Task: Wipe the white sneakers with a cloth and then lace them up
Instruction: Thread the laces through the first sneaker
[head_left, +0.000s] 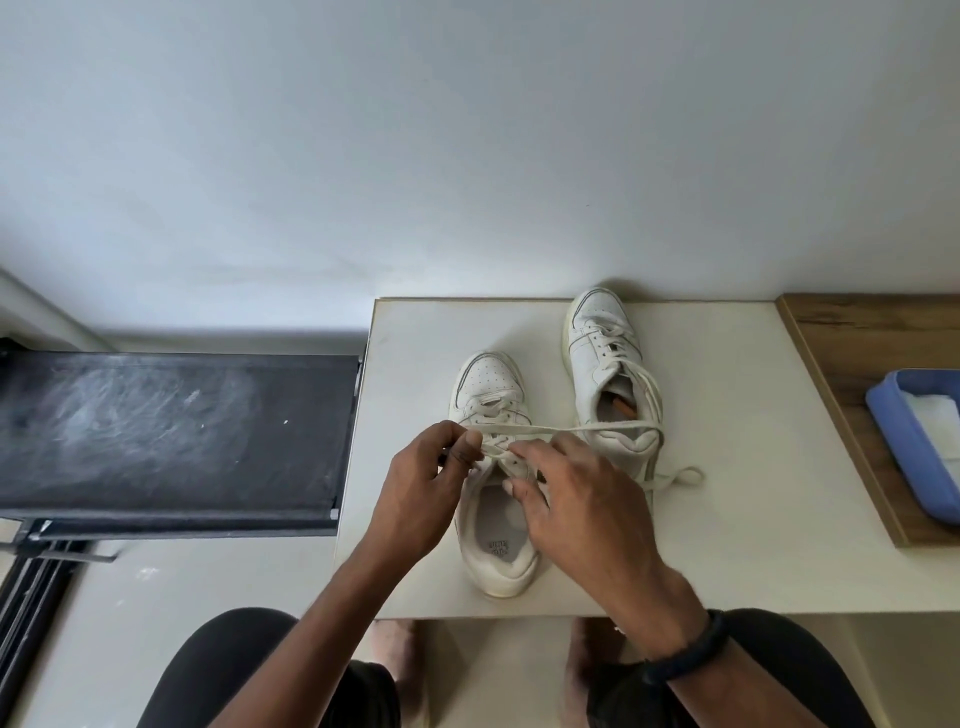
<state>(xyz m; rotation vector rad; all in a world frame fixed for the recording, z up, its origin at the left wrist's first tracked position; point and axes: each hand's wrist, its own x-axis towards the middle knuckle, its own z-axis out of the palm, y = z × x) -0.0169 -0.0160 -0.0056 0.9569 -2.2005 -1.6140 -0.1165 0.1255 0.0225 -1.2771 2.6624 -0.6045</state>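
Two white sneakers stand on a small white table (727, 519), toes pointing away from me. Over the nearer left sneaker (491, 551) both hands work the laces. My left hand (421, 493) pinches a lace end between thumb and fingers at the shoe's left eyelets. My right hand (576, 499) grips the tongue and lace at the shoe's throat. A loose white lace (597, 428) runs taut from my left hand across to the right sneaker (605, 358), which is laced, with its lace ends trailing to the right.
A blue tray (904, 447) holding a white cloth sits on a wooden surface (841, 332) at the right. A dark scuffed bench (166, 431) stands left of the table. My knees and bare feet are under the table's front edge.
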